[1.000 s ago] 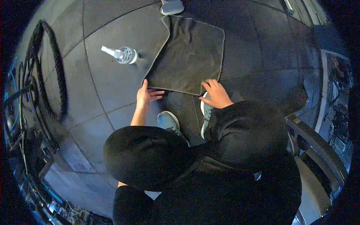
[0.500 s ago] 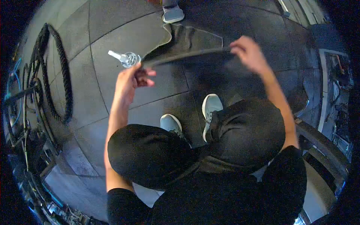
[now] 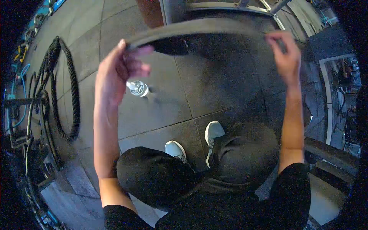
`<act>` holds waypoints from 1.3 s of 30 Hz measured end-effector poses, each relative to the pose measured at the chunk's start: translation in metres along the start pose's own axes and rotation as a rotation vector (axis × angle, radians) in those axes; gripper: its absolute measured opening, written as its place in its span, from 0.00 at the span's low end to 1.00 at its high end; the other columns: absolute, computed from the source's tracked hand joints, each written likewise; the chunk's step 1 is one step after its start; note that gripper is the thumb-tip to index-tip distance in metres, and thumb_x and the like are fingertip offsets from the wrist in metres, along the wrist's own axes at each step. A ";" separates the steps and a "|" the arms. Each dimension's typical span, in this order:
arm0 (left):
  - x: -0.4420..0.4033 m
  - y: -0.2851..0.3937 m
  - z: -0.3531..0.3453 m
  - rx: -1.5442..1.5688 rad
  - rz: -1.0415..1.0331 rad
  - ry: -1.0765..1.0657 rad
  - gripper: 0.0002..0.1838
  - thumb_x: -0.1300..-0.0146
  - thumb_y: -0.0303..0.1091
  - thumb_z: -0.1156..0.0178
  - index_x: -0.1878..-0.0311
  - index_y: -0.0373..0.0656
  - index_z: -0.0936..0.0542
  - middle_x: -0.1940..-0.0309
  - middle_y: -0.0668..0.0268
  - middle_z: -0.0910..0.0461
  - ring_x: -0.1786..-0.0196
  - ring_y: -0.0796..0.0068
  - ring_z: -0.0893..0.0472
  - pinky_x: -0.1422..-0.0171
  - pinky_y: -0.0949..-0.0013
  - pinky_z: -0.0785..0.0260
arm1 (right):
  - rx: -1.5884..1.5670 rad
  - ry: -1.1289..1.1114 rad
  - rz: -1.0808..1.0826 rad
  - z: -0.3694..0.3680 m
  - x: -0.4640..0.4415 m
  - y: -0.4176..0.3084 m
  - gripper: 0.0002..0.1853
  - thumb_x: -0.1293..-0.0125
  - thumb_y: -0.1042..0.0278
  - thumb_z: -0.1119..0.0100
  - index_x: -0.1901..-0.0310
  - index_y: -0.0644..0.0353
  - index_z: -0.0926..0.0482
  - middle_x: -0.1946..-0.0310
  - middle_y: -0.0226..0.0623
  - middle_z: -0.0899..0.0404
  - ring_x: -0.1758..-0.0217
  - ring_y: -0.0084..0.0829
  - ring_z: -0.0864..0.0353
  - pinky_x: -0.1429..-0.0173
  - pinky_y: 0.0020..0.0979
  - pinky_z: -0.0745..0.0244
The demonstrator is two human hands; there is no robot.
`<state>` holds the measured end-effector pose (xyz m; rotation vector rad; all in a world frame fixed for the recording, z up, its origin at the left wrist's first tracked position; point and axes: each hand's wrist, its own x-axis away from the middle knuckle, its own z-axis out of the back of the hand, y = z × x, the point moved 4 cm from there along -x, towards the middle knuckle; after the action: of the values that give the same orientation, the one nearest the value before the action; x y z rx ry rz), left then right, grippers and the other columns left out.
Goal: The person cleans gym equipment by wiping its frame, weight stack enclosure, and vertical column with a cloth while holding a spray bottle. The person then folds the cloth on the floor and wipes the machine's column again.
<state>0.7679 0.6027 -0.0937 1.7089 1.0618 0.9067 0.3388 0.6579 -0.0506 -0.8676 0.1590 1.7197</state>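
A dark grey cloth (image 3: pixel 199 27) stretches between my two raised hands, lifted off the floor and blurred by motion. My left hand (image 3: pixel 120 73) pinches its left corner between thumb and finger, the other fingers loosely spread. At the opposite corner, my right hand (image 3: pixel 285 55) grips the edge between thumb and fingertips. Below my left hand a clear spray bottle (image 3: pixel 138 88) with a white top stands on the floor, partly hidden by the fingers.
Dark rubber tiles (image 3: pixel 165 107) cover the floor. A thick black rope (image 3: pixel 73 96) hangs in loops from a rack on the left. My shoes (image 3: pixel 214 132) are planted below my knees. A metal frame (image 3: pixel 230 5) stands at the far side, and a mirror-like panel (image 3: pixel 341 92) on the right.
Both hands have risen and moved farther apart, swinging the cloth up and away from the floor. My view has tilted upward; the other person's shoe at the top is out of sight.
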 end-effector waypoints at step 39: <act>-0.028 -0.270 0.063 -0.329 0.414 0.305 0.31 0.28 0.51 0.36 0.34 0.35 0.25 0.38 0.54 0.22 0.50 0.65 0.13 0.58 0.62 0.16 | 0.064 -0.557 -0.608 -0.276 0.177 0.194 0.31 0.38 0.46 0.26 0.44 0.64 0.18 0.48 0.50 0.12 0.43 0.51 0.14 0.41 0.48 0.19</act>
<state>0.7435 0.6184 -0.3712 1.5634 0.6999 1.5548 0.2815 0.5859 -0.4200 -0.3097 -0.3872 1.3037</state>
